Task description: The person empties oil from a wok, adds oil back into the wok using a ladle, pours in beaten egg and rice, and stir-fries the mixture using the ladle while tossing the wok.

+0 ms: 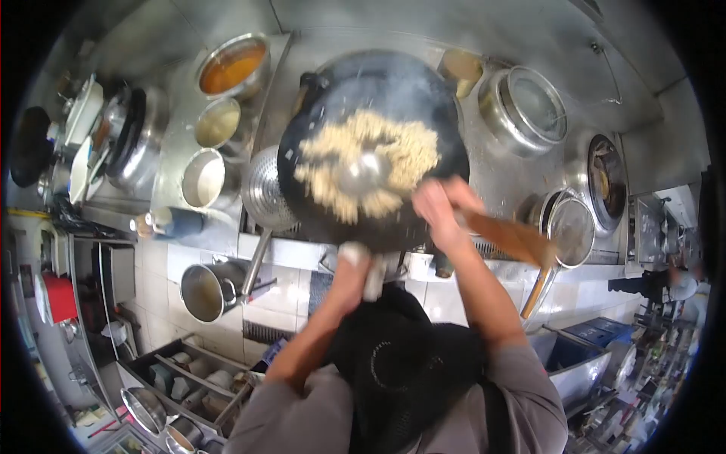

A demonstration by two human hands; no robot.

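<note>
The right hand [442, 204] is clenched round the ladle [363, 175], its bowl ahead-left of that hand among pale food [414, 147]. The left hand [350, 281] grips a cloth [375, 281] against the wok [363, 237], directly ahead.

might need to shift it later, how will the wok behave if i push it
The wok is probably heavy, being broad and loaded with food. It may rock, as its walls look curved. The food, loose and lumpy, would likely slide or spill.

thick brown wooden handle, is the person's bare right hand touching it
Touching: the head view shows the bare right hand gripping the thick brown wooden handle, which juts from it.
</note>
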